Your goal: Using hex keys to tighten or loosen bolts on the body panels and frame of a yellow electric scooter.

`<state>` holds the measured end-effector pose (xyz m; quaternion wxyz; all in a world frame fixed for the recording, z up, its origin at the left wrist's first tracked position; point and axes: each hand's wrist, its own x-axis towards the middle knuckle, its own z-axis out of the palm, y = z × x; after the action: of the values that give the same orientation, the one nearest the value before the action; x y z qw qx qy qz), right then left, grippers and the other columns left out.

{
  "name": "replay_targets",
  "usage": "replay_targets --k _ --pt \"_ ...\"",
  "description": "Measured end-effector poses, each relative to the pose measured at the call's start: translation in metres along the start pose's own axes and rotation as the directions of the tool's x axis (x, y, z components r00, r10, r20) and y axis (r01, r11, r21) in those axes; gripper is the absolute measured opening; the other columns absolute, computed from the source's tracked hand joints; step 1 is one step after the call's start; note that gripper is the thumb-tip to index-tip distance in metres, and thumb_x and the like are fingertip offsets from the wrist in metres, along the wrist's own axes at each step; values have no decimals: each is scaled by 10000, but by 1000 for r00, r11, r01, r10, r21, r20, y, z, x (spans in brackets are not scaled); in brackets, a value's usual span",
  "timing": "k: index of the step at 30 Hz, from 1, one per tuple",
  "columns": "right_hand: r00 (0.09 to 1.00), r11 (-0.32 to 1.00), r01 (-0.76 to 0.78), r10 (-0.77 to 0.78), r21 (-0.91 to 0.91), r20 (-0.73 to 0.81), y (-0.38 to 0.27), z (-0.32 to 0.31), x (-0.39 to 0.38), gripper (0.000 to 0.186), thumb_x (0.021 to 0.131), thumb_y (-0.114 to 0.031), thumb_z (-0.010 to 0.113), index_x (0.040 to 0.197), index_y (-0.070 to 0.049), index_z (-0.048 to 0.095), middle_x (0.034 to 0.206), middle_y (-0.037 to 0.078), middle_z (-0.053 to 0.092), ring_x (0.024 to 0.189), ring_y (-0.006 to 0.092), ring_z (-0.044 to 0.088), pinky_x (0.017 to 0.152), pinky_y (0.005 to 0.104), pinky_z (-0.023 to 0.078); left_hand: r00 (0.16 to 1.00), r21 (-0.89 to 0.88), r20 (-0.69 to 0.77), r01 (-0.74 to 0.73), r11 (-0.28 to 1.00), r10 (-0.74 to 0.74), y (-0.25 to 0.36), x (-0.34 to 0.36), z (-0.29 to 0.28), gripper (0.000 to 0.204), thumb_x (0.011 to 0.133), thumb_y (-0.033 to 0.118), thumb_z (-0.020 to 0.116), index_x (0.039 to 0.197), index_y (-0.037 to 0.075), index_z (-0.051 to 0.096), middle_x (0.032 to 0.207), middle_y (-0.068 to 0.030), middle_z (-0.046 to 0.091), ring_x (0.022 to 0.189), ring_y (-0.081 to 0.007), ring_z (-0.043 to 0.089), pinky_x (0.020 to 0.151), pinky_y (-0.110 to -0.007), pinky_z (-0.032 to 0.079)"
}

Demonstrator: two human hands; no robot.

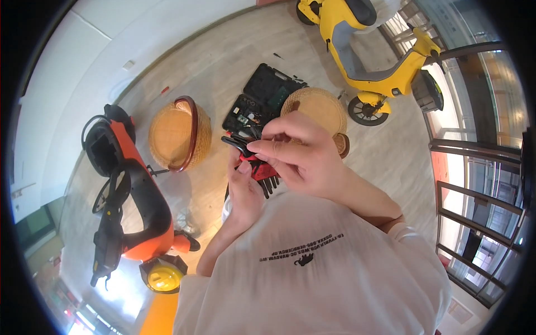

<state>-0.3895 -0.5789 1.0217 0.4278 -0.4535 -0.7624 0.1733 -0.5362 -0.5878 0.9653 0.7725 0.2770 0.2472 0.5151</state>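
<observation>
My left hand is closed around a red holder with several black hex keys in it. Their long shafts stick out below the red part, toward my shirt. At the top, dark bent ends stick out to the left. My right hand is closed over that upper end, thumb and index finger pinching one of the black hex keys. My fingers hide much of the holder, so whether this key is still seated in it is hidden.
An open black tool case lies on the floor just beyond my hands. Woven stools stand left and right of it. An orange scooter is at left, a yellow scooter at far right. A small red item lies near the wall.
</observation>
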Motion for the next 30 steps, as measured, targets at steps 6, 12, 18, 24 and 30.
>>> replay_targets --k 6,12,18,24,30 --pt "993 977 115 -111 -178 33 7 1 -15 323 693 -23 675 1015 -46 674 965 72 607 800 273 594 684 352 496 997 133 -44 66 989 -61 2 -1 -3 465 961 314 391 1303 0 365 1131 -110 551 1017 -170 571 847 -303 484" --pt "994 956 110 -105 -272 35 5 0 -26 373 666 -18 669 1037 -56 680 984 57 612 798 257 603 685 354 500 978 103 -134 174 979 -160 -3 -3 -3 393 998 330 367 1246 27 402 1039 -106 569 799 -155 594 670 -276 501" --pt "990 989 137 -137 58 9 19 -13 -22 280 698 50 648 942 -58 735 950 63 675 706 221 604 639 314 480 864 105 224 439 892 -452 7 9 -13 485 979 473 303 1155 49 462 804 -119 610 616 -184 596 522 -286 471" --pt "986 944 31 -83 -328 -146 1 5 -27 311 677 25 670 974 -58 716 826 43 585 703 212 552 615 314 456 879 211 129 428 879 -459 18 18 -11 539 983 529 293 1136 43 470 762 -101 606 601 -167 593 510 -273 465" --pt "986 841 135 -64 -523 152 -15 -13 -15 217 665 -6 688 881 -17 677 768 29 516 682 194 541 558 299 446 927 354 167 260 898 -335 27 16 -17 472 999 449 395 1176 14 445 781 -70 587 624 -124 574 525 -243 450"
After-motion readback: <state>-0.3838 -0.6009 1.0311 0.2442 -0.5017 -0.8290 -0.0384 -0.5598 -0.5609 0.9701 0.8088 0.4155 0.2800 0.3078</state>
